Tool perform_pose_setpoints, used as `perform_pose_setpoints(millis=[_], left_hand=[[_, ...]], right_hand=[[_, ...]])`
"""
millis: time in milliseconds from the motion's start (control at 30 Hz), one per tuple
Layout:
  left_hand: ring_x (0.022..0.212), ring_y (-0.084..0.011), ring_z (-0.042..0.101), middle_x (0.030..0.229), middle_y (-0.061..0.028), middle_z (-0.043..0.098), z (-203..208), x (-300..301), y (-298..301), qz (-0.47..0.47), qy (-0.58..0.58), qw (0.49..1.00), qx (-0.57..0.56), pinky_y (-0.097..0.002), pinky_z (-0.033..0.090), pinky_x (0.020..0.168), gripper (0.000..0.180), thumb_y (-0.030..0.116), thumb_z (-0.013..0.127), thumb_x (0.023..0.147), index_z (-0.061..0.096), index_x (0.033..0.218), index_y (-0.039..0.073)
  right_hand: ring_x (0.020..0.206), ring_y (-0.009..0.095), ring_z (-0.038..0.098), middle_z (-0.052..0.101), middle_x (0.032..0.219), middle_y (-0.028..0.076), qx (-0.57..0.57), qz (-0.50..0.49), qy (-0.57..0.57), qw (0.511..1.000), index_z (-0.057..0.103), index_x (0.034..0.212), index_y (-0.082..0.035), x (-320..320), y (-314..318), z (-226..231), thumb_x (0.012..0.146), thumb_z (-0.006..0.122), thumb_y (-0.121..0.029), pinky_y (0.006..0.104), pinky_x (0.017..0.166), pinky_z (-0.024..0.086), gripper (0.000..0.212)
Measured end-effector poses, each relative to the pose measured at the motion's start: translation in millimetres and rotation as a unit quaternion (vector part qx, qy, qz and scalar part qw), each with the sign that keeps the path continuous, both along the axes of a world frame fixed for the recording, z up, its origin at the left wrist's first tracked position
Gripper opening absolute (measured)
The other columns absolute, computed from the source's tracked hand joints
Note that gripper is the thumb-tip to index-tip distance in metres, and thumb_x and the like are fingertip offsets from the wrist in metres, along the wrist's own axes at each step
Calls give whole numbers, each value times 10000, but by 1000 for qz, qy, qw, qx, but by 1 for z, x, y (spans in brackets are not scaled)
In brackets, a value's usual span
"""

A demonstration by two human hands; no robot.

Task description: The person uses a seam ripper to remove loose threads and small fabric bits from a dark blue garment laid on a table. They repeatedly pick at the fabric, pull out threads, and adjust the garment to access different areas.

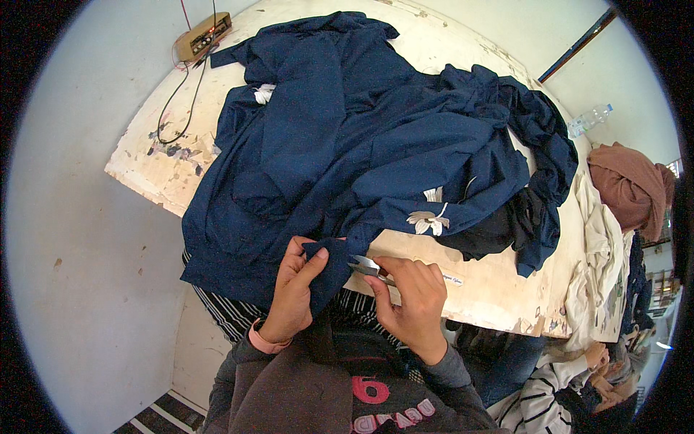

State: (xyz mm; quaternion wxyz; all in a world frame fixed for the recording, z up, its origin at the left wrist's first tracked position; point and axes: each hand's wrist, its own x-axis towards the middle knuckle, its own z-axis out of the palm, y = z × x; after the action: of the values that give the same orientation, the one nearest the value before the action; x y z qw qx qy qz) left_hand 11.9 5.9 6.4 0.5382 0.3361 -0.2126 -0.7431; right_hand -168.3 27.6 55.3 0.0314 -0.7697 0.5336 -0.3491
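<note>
Both hands are working low, at the near edge of the counter [481,298]. My left hand [295,288] is pinching a flap of navy cloth [303,137], thumb on top, fingers curling behind. My right hand [413,298] is gripping small metal snips [370,269] between thumb and fingers.

Key relation: the snips are lying between the hands, their long axis running from my right hand leftward and slightly away from me. Their points are facing the right side of the pinched flap, just beside it; whether metal is touching cloth, I cannot tell. The left hand is sitting nearer the flap, being on it; the right is standing off by the length of the snips.

The bulk of the navy cloth is spreading beyond my hands, in folds across the counter. Pale flowers [428,221] are showing on it, ahead and right of the snips. A black cloth [477,235] is lying just past them. Farther right, a brown cloth [627,184] is bunching near a clear bottle [589,121].
</note>
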Motion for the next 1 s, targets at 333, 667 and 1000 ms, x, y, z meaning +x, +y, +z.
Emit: perform_pose_setpoints(millis=[333,667,1000], left_hand=[[1023,-147,673,1168,-108,691,1,0,-4,0,18,1000,25,-294,549,905,199,93,546,1022,526,1217,62],[972,-176,686,1142,-128,690,1,17,-22,7,-75,996,-46,-296,564,856,192,91,556,1013,494,1194,69],[991,-191,687,1127,-142,691,13,101,-128,66,-139,980,-125,-291,547,895,407,124,629,984,457,1311,-48]], right_hand=[[683,208,567,678,865,50,2,17,-88,996,667,1030,-56,-3,-7,-16,810,774,-111,335,610,374,251],[855,63,563,634,884,-1,253,65,-477,839,645,963,4,4,-31,-29,947,694,-107,229,797,455,122],[883,333,686,702,988,140,400,323,-96,852,647,1072,-74,-4,2,-20,827,688,-93,397,766,535,249]])
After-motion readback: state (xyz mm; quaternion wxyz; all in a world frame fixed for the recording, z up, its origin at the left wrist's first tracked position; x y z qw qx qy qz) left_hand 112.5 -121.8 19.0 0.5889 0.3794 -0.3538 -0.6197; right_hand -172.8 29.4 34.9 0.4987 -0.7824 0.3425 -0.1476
